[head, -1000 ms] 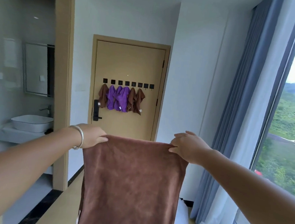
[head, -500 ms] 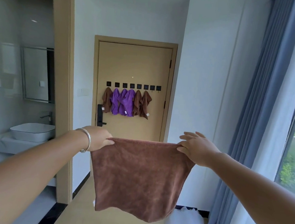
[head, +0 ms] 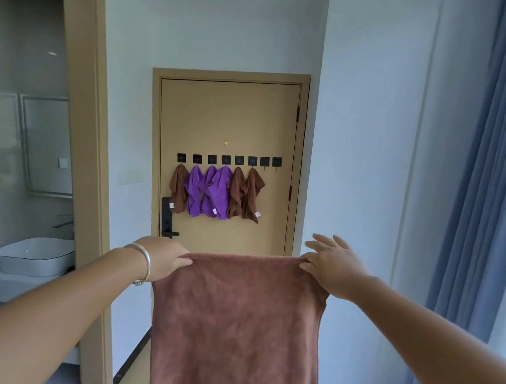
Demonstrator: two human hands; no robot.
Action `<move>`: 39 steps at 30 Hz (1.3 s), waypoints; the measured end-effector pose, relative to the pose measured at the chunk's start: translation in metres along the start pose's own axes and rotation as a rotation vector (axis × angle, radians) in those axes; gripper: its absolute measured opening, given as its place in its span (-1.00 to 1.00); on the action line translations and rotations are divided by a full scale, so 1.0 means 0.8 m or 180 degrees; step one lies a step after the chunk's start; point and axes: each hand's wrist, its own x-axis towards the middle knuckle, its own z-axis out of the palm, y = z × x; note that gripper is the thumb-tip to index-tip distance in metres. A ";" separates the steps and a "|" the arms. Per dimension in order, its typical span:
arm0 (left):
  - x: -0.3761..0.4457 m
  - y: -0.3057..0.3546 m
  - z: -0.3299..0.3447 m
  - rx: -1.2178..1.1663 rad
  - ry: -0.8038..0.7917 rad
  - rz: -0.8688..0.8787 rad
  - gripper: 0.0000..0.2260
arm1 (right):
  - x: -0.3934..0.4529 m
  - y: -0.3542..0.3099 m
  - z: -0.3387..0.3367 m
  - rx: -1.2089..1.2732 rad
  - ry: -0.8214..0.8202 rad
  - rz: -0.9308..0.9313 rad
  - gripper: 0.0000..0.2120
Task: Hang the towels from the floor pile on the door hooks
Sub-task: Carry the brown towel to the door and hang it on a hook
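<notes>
Both arms out front, holding a brown towel (head: 236,327) stretched by its top edge, rest hanging straight down past bottom of frame. Left hand (head: 161,259), w/ silver bracelet (head: 144,263) on wrist, grips the top-left corner, thumb curled over the cloth. Right hand (head: 332,267) pinches the top-right corner w/ thumb & prob. index; other fingers splayed upward, loose. Door (head: 227,114) straight ahead, well apart from the towel. Row of 8 black hooks (head: 228,159) across it: six carry hung towels (head: 215,193), brown, 3 purple, 2 brown; the two rightmost are bare. Washbasin (head: 33,255) at left, blue curtain (head: 488,180) at right.
</notes>
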 end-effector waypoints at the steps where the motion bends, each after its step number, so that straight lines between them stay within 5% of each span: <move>1: 0.023 -0.001 -0.003 0.0013 0.0052 -0.0007 -0.65 | 0.020 0.012 0.008 0.0026 0.0016 0.0013 -0.54; 13: 0.245 -0.033 0.021 0.0244 0.0326 -0.0045 -0.70 | 0.211 0.095 0.111 0.0264 0.0007 0.0125 -0.57; 26: 0.533 -0.164 0.047 0.0101 0.0727 0.0172 -0.68 | 0.466 0.142 0.193 0.0225 0.0155 0.0324 -0.59; 39: 0.756 -0.228 0.083 0.0007 0.0575 0.0303 -0.69 | 0.667 0.192 0.294 0.0213 0.0112 0.0485 -0.59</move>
